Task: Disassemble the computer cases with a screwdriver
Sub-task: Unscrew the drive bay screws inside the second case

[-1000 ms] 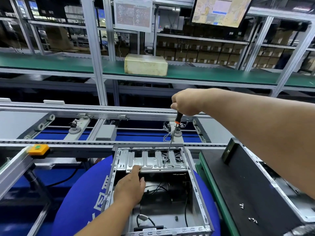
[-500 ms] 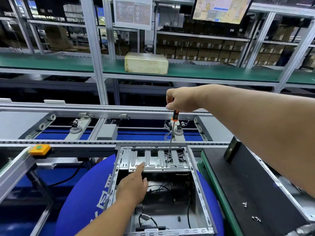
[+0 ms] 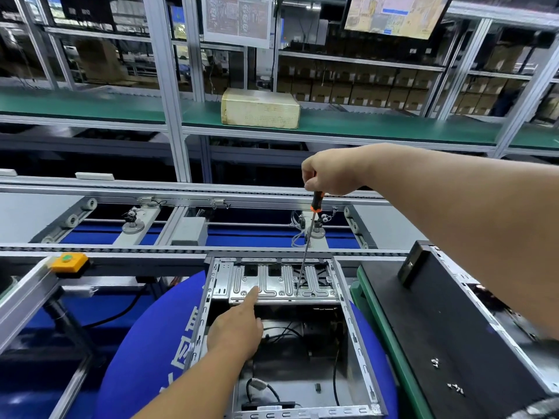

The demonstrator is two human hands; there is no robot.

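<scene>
A: Case (image 3: 357,352) — open, side panel off, sits on the blue mat (image 3: 133,352) at the near edge of the bench, directly below the camera. Loose black cables lie on its floor. Why open side up?

B: Judgement: so the interior fasteners face the operator and the tool can come straight down.

A: Left hand (image 3: 236,334)?

B: Reaches into the case. Forefinger extended, tip touching the ribbed bracket (image 3: 266,287) that spans the far end; the other fingers look curled, holding nothing. Probably steadies the bracket so it does not shift under the driver.

A: Right hand (image 3: 329,173)?

B: Raised well above the case, fingers wrapped round the top of the screwdriver (image 3: 308,246). Orange-and-black handle, long thin shaft, nearly upright, tip down on the bracket's right part. I cannot resolve the screw head itself.

A: Why the high grip?

B: Long shaft clears the case wall; holding the handle's end likely allows spinning with light downward pressure.

A: Right of the case?

B: A black case (image 3: 429,343) on its side on a green mat (image 3: 390,343), just beside. Small screws (image 3: 455,388) rest on it, parked there, I judge, so they stay in sight.

A: Beyond?

B: Conveyor rails (image 3: 181,249), then a green shelf carrying a yellowed box (image 3: 260,108).
</scene>
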